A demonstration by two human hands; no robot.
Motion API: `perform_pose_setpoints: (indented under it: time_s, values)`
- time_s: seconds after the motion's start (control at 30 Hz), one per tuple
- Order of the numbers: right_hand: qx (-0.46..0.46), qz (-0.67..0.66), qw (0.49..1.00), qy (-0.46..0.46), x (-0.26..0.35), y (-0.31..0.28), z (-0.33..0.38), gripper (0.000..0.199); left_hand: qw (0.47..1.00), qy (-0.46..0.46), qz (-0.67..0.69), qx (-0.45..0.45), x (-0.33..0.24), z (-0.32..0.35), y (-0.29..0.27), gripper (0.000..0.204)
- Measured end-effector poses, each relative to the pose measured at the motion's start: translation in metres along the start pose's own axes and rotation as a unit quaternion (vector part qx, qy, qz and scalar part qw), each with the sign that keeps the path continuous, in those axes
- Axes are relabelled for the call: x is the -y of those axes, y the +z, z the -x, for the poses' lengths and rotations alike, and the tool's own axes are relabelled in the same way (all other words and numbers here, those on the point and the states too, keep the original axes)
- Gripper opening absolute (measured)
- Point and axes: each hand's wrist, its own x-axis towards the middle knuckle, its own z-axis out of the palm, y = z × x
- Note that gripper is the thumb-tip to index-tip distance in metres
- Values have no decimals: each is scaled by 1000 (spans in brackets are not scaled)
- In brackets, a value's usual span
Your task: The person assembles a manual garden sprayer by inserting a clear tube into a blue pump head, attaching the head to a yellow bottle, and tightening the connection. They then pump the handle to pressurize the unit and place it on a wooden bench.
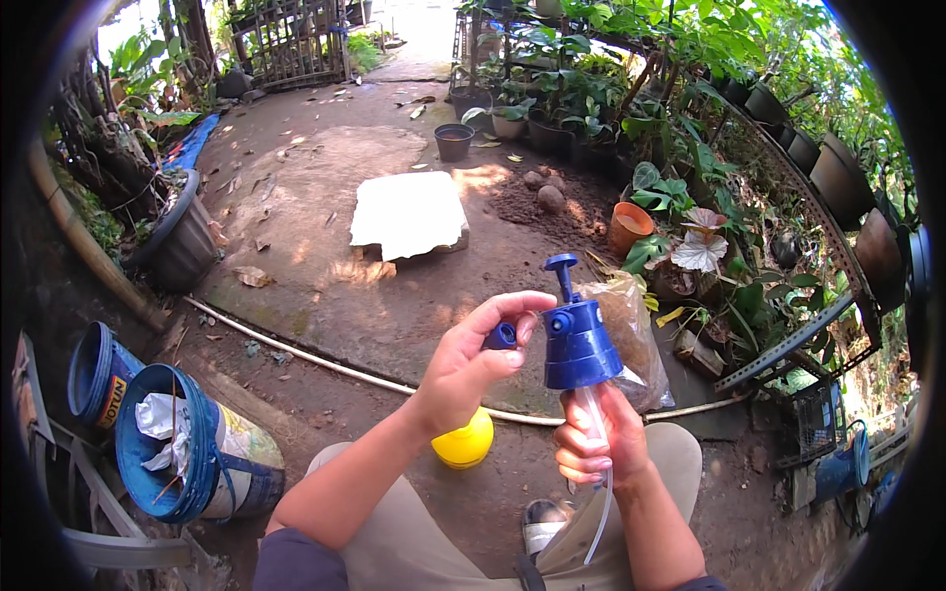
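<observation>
My right hand (603,438) is closed around the whitish tube under a blue sprayer pump head (581,345). The pump head stands upright with its plunger knob on top, and a thin tube hangs down past my wrist. Just left of it, my left hand (471,355) pinches a small round blue nozzle cap (501,336) between thumb and fingers. That cap is apart from the pump head's side outlet. Below my left wrist a round yellow bottle (463,440) sits on the ground, partly hidden by my forearm.
Two blue buckets (163,443) stand at the left, one with crumpled white material. A pale hose (345,370) crosses the ground. Ahead lies a white slab (409,215). A see-through bag (636,340), an orange pot (629,229) and plants on a metal rack (788,340) are on the right.
</observation>
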Motion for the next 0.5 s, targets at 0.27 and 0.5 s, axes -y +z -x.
perform_pose_setpoints:
  time_s: [0.27,0.5]
  values:
    - [-27,32,998,-54,3,5,3,59,975,19,187,116,1,-2,-19,36]
    - [-11,60,996,-57,-1,0,4,55,968,33,221,118,0,-3,-16,19]
